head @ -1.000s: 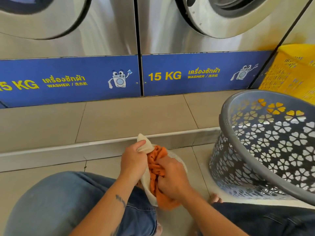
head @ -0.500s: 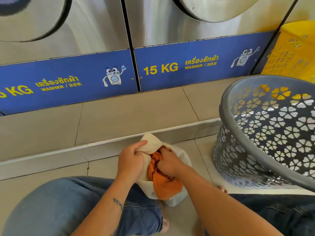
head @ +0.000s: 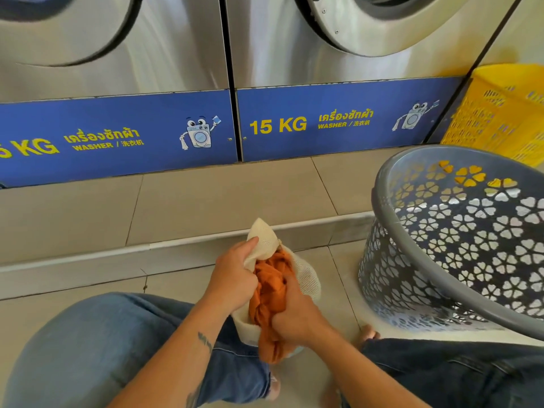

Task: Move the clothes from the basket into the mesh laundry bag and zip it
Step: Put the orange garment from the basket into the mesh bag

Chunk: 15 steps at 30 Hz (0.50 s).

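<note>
Writing: two blue panels [head: 332,122] beyond the hands; the right one reads "15 KG", Thai script, "WASHER /" and Chinese characters in yellow; the left one repeats it, its number cut off at the frame edge. Each carries one cartoon washer figure.
Washers: two steel machines [head: 176,48] side by side, above the panels.
Left hand [head: 235,278]: curled, gripping the cream rim of the mesh laundry bag [head: 263,245] and holding it up.
Right hand [head: 294,313]: fist closed on the orange garment [head: 269,287], just beside the left hand.
Orange garment: one piece, bunched in the bag's mouth between the hands, a tail hanging out below the right hand.
Baskets: two; one grey basket [head: 441,260] with flower cut-outs, tilted, right of the right hand; one yellow basket [head: 500,113] beyond it.
Legs: two knees in jeans [head: 103,348] below the hands.
</note>
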Available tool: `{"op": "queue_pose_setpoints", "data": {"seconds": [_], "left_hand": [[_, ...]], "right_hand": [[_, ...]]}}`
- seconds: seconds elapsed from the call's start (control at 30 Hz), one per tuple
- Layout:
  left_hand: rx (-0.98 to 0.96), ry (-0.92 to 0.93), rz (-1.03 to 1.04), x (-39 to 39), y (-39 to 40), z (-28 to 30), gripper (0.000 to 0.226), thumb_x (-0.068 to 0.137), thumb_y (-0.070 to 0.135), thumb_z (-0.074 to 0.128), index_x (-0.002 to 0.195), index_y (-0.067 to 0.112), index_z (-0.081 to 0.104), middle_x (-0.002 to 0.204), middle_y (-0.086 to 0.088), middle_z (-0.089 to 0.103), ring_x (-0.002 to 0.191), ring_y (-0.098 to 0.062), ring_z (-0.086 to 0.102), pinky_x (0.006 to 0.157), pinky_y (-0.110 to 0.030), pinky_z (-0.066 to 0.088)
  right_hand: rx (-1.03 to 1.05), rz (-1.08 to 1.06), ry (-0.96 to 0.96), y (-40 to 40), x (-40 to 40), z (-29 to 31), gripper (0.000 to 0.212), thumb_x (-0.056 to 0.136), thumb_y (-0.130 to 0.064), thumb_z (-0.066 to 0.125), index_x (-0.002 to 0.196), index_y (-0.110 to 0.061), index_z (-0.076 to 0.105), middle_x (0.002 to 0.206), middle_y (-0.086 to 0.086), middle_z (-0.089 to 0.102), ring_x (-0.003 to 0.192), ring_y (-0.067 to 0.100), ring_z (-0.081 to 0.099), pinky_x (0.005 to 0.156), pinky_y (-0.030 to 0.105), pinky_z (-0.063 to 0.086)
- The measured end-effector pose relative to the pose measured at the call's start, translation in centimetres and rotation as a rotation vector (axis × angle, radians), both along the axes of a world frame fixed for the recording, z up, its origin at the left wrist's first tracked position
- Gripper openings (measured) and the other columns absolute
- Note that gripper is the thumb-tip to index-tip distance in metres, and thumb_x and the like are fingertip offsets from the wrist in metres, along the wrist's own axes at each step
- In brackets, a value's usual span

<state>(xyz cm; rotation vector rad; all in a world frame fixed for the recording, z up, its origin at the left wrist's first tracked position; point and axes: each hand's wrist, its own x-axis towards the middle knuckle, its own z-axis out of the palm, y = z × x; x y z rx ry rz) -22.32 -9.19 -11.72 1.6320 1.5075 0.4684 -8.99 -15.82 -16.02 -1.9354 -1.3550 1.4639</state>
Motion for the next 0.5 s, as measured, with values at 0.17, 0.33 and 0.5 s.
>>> {"op": "queue_pose_setpoints", "data": {"seconds": [0.17, 0.33, 0.5], "left_hand": [[0.015, 0.048, -0.017, -0.7, 0.2, 0.2, 0.064, 0.087, 0.0, 0.051, 0.141, 0.034, 0.047, 0.143, 0.0, 0.049, 0.123, -0.022, 0.051, 0.1, -0.033, 0.045], [-0.032, -0.094, 0.148, -1.1, 1.3, -0.3, 0.06, 0.086, -0.001, 0.046, 0.128, 0.041, 0.059, 0.13, 0.0, 0.059, 0.094, -0.017, 0.061, 0.065, -0.022, 0.047], [-0.045, -0.175, 0.397, -2.0, 1.9, -0.4, 0.056, 0.085, -0.003, 0.046, 0.127, 0.03, 0.063, 0.13, 0.0, 0.056, 0.097, -0.014, 0.055, 0.082, -0.03, 0.051]], "right_hand": [[0.202, -0.273, 0.32, 2.8, -0.8, -0.3, 0.066, 0.083, 0.002, 0.059, 0.137, -0.028, 0.034, 0.111, 0.004, 0.067, 0.096, 0.023, 0.07, 0.081, 0.041, 0.062], [0.178, 0.056, 0.141, 2.5, -2.4, -3.4, 0.054, 0.094, -0.019, 0.053, 0.144, -0.031, 0.04, 0.139, -0.005, 0.056, 0.127, 0.012, 0.053, 0.111, 0.034, 0.038], [-0.072, 0.276, 0.076, 4.5, -4.1, -4.6, 0.054, 0.1, -0.018, 0.04, 0.152, -0.029, 0.041, 0.159, 0.001, 0.037, 0.147, 0.025, 0.031, 0.118, 0.03, 0.021]]}}
